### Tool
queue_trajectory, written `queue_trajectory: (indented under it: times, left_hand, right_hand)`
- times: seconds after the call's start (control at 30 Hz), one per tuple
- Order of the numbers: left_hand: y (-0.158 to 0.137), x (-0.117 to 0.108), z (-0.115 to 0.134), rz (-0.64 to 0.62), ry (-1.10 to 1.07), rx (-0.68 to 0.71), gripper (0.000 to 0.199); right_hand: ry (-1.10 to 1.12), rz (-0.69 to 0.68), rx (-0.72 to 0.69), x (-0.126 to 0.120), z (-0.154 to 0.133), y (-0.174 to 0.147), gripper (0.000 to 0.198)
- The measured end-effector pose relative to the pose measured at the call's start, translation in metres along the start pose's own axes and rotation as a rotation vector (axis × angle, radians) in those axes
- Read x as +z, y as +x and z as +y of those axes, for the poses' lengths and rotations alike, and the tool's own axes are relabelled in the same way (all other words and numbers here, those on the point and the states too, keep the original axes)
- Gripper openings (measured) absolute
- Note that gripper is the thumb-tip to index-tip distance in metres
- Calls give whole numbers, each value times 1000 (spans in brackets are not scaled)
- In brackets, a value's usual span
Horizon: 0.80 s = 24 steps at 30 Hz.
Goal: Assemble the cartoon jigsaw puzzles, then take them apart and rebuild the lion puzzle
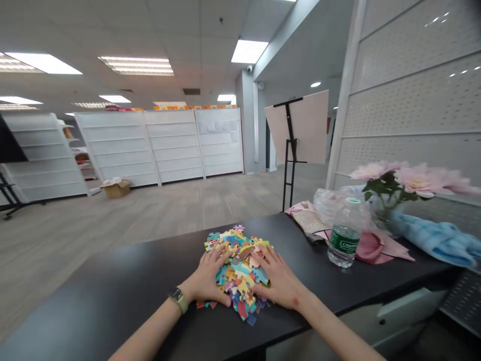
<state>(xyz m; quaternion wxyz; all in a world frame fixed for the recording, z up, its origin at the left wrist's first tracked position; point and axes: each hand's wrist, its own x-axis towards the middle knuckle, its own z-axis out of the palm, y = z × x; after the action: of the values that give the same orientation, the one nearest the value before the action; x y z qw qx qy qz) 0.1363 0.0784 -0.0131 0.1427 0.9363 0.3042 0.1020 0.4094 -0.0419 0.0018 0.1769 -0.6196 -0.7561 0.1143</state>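
Puzzle pieces (244, 276) in a loose, multicoloured heap on the dark table (150, 276), near its front edge. To the right, well apart from the heap: bottle (343, 238) with green label, upright; pink cloth (370, 248) and clear plastic (326, 204) behind it; flowers (419, 179) and blue cloth (439, 238) farther right. Easel (289, 145) with board stands past the table; box (115, 188) on the floor by white shelving (112, 148).

Left hand (209, 278), watch (179, 299) on wrist, open, fingers spread against the heap's left side. Right hand (280, 281) likewise open, spread on the right side. Both touch pieces; whether either grips one, cannot tell.

Hands cover the heap's flanks; lower pieces buried, single prints too small to read. Flowers' container mostly hidden; forearms cut off at bottom edge.
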Motion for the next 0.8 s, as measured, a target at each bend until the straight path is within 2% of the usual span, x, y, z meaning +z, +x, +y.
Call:
queue_trajectory:
  times: [0.1,0.17,0.27,0.37,0.47,0.53,0.7,0.8]
  left_hand:
    - [23,10,19,11,-34,29,132]
    - [34,17,30,29,-60,23,128]
    - [44,26,42,94,-105,9,117]
    - [50,28,43,210,-133,26,88]
    - [66,20,29,347,-147,2,57]
    - [90,11,13,384,-140,-62,50]
    - [173,-6,-24,283,-151,-125,50]
    - [202,-3,-36,196,-186,-123,39]
  right_hand:
    - [5,32,26,-9,25,-8,93]
    - [19,108,49,-11,40,-11,81]
    - [64,322,87,-9,54,-12,53]
    - [94,522,83,-4,59,-10,31]
    - [91,625,79,-3,59,-8,27]
    - [93,657,90,-3,59,-7,28]
    - [71,702,121,-2,65,-5,31]
    - [50,691,124,-1,69,-4,30]
